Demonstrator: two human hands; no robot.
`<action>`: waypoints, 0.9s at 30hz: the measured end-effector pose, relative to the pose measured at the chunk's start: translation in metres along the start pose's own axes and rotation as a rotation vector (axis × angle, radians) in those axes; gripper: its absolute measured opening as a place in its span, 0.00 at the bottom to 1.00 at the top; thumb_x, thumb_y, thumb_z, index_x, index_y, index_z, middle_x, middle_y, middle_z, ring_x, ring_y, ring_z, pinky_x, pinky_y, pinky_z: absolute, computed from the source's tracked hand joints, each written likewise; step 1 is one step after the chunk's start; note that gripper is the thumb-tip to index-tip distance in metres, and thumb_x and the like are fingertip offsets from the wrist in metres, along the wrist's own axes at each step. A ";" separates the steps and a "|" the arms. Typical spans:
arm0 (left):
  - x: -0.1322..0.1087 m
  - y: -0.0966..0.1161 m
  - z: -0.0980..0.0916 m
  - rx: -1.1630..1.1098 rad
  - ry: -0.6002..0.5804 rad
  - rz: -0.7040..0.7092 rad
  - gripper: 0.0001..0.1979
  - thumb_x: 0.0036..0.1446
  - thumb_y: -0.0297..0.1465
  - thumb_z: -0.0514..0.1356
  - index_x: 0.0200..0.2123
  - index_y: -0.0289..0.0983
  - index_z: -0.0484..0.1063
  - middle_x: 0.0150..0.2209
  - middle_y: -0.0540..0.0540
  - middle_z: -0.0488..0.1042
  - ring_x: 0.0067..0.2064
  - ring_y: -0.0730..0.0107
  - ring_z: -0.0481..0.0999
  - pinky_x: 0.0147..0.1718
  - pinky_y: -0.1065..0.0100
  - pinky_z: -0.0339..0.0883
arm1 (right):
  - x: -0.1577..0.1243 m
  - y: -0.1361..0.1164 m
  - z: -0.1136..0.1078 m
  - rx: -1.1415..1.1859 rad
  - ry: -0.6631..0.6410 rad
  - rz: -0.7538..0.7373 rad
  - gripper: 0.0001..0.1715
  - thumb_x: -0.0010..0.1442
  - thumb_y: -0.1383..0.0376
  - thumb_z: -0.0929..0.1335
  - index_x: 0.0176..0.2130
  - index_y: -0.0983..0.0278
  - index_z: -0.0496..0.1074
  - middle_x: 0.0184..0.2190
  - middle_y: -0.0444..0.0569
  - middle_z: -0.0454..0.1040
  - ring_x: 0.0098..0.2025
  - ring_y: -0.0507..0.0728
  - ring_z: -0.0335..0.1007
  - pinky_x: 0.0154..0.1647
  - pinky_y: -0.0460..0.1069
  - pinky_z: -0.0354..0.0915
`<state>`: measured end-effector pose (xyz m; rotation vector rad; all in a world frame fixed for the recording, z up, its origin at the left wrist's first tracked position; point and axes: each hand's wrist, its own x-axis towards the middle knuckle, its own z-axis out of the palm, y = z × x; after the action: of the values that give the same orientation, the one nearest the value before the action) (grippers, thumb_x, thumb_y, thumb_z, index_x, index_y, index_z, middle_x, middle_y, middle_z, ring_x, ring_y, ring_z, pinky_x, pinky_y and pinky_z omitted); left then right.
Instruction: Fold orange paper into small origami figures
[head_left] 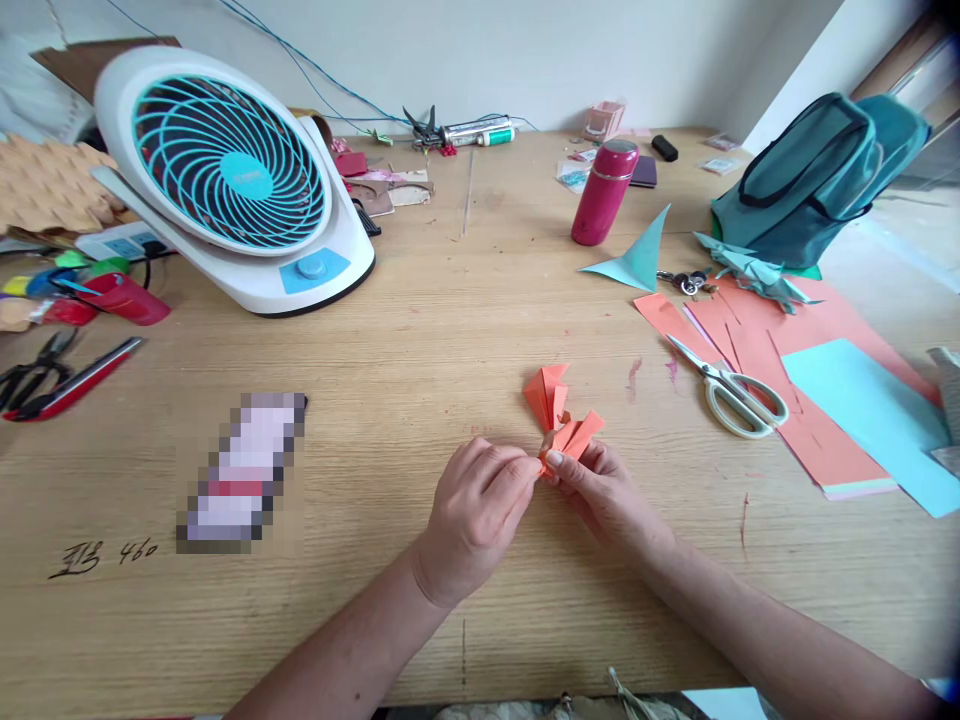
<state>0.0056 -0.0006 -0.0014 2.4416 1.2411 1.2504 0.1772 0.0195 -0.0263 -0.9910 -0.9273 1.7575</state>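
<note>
A folded piece of orange paper [576, 436] is held between my two hands over the middle of the table [420, 350]. My left hand [480, 500] pinches its left end with thumb and fingertips. From the right, my right hand [607, 490] grips the body of the folded paper, its thumb on top and the fingers partly hidden beneath. Just beyond the hands is a second pleated orange piece [547, 393]; whether the two are joined I cannot tell.
Right of my hands, white-handled scissors [739, 395] lie by orange sheets [840, 440] and a light blue sheet [870, 390]. Farther back are a folded blue paper [637, 258], a magenta bottle [604, 195] and a teal bag [810, 190]. A fan [240, 190] and a phone [244, 470] occupy the left.
</note>
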 end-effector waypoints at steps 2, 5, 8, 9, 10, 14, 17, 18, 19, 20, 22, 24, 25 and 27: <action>0.001 0.000 -0.003 0.055 -0.008 0.049 0.10 0.63 0.20 0.58 0.44 0.38 0.71 0.37 0.44 0.79 0.37 0.66 0.75 0.38 0.63 0.68 | 0.000 -0.001 0.001 0.027 -0.004 0.012 0.17 0.53 0.53 0.77 0.29 0.63 0.77 0.25 0.43 0.73 0.28 0.50 0.63 0.34 0.46 0.63; 0.003 0.000 -0.007 0.127 -0.027 0.110 0.09 0.62 0.21 0.59 0.43 0.38 0.71 0.37 0.45 0.80 0.36 0.65 0.75 0.37 0.62 0.66 | -0.001 -0.002 0.002 0.035 -0.008 0.021 0.18 0.53 0.52 0.77 0.28 0.63 0.76 0.23 0.42 0.70 0.26 0.50 0.61 0.33 0.47 0.62; 0.003 0.000 -0.007 0.189 -0.025 0.133 0.07 0.62 0.21 0.58 0.41 0.38 0.70 0.36 0.46 0.80 0.35 0.66 0.75 0.37 0.62 0.65 | -0.003 -0.004 0.005 0.037 -0.010 0.027 0.20 0.52 0.51 0.78 0.28 0.63 0.75 0.23 0.42 0.70 0.26 0.50 0.60 0.32 0.47 0.61; 0.003 -0.001 -0.006 0.198 -0.011 0.138 0.07 0.62 0.21 0.58 0.40 0.38 0.69 0.35 0.46 0.80 0.34 0.66 0.74 0.36 0.62 0.64 | -0.003 -0.005 0.006 0.049 -0.010 0.033 0.20 0.51 0.51 0.78 0.28 0.63 0.74 0.24 0.42 0.71 0.26 0.50 0.61 0.33 0.47 0.61; 0.003 -0.001 -0.005 0.199 0.005 0.139 0.07 0.62 0.21 0.58 0.39 0.39 0.69 0.34 0.46 0.79 0.32 0.67 0.73 0.35 0.62 0.64 | -0.004 -0.005 0.007 0.064 -0.009 0.041 0.20 0.51 0.51 0.78 0.28 0.63 0.74 0.24 0.42 0.71 0.27 0.50 0.62 0.33 0.47 0.62; 0.000 -0.002 0.001 0.098 0.011 0.070 0.09 0.61 0.19 0.58 0.38 0.39 0.67 0.34 0.47 0.78 0.33 0.67 0.73 0.36 0.63 0.65 | -0.003 -0.005 0.006 0.086 0.007 0.039 0.20 0.50 0.52 0.78 0.28 0.63 0.74 0.24 0.42 0.72 0.27 0.50 0.63 0.33 0.46 0.62; 0.000 0.002 0.003 -0.048 -0.004 -0.060 0.08 0.62 0.21 0.57 0.39 0.40 0.68 0.34 0.47 0.78 0.36 0.67 0.75 0.39 0.64 0.68 | -0.003 -0.004 0.005 0.018 0.020 -0.023 0.19 0.53 0.51 0.77 0.27 0.63 0.75 0.24 0.43 0.72 0.27 0.51 0.64 0.33 0.47 0.63; 0.001 0.004 0.003 -0.086 -0.007 -0.106 0.07 0.62 0.22 0.57 0.39 0.40 0.68 0.34 0.47 0.77 0.36 0.67 0.75 0.39 0.65 0.69 | -0.003 -0.004 0.004 -0.008 0.013 -0.032 0.19 0.54 0.51 0.77 0.28 0.63 0.75 0.25 0.44 0.73 0.28 0.52 0.66 0.34 0.47 0.65; 0.002 0.006 0.003 -0.113 -0.010 -0.148 0.05 0.63 0.24 0.58 0.38 0.40 0.68 0.33 0.47 0.77 0.36 0.68 0.75 0.38 0.66 0.69 | -0.003 -0.003 0.004 -0.027 0.002 -0.034 0.19 0.55 0.50 0.76 0.28 0.63 0.75 0.25 0.45 0.74 0.29 0.53 0.68 0.35 0.48 0.66; 0.002 0.007 0.003 -0.130 -0.012 -0.186 0.04 0.63 0.25 0.58 0.37 0.40 0.68 0.33 0.48 0.76 0.34 0.69 0.75 0.37 0.67 0.69 | -0.003 -0.003 0.005 -0.042 -0.007 -0.032 0.19 0.55 0.50 0.76 0.29 0.63 0.76 0.25 0.45 0.75 0.30 0.54 0.70 0.36 0.48 0.67; 0.003 0.009 0.002 -0.146 -0.006 -0.246 0.04 0.63 0.26 0.59 0.36 0.40 0.68 0.31 0.49 0.75 0.33 0.70 0.74 0.35 0.69 0.69 | -0.003 -0.003 0.006 -0.056 -0.002 -0.038 0.19 0.54 0.50 0.76 0.29 0.62 0.77 0.26 0.46 0.77 0.31 0.55 0.71 0.37 0.49 0.68; 0.003 0.010 0.002 -0.163 0.012 -0.284 0.05 0.63 0.25 0.59 0.35 0.40 0.69 0.30 0.50 0.75 0.32 0.72 0.74 0.35 0.70 0.68 | -0.003 -0.003 0.007 -0.061 0.012 -0.056 0.18 0.52 0.51 0.77 0.29 0.62 0.77 0.26 0.45 0.77 0.30 0.54 0.71 0.37 0.49 0.68; 0.003 0.009 0.002 -0.173 0.021 -0.296 0.05 0.63 0.25 0.59 0.34 0.40 0.69 0.30 0.51 0.75 0.32 0.72 0.75 0.35 0.71 0.68 | -0.003 -0.003 0.007 -0.058 0.008 -0.063 0.18 0.52 0.51 0.77 0.29 0.62 0.77 0.26 0.45 0.78 0.31 0.54 0.72 0.38 0.49 0.69; 0.002 0.008 0.002 -0.196 0.031 -0.318 0.05 0.62 0.24 0.61 0.35 0.39 0.70 0.31 0.51 0.76 0.33 0.74 0.75 0.36 0.72 0.68 | -0.002 -0.004 0.007 -0.044 -0.027 -0.070 0.16 0.53 0.52 0.77 0.29 0.62 0.78 0.28 0.46 0.79 0.32 0.55 0.73 0.41 0.50 0.69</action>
<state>0.0126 -0.0041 0.0021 2.0028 1.3748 1.2549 0.1727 0.0175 -0.0196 -0.9538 -1.0095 1.7020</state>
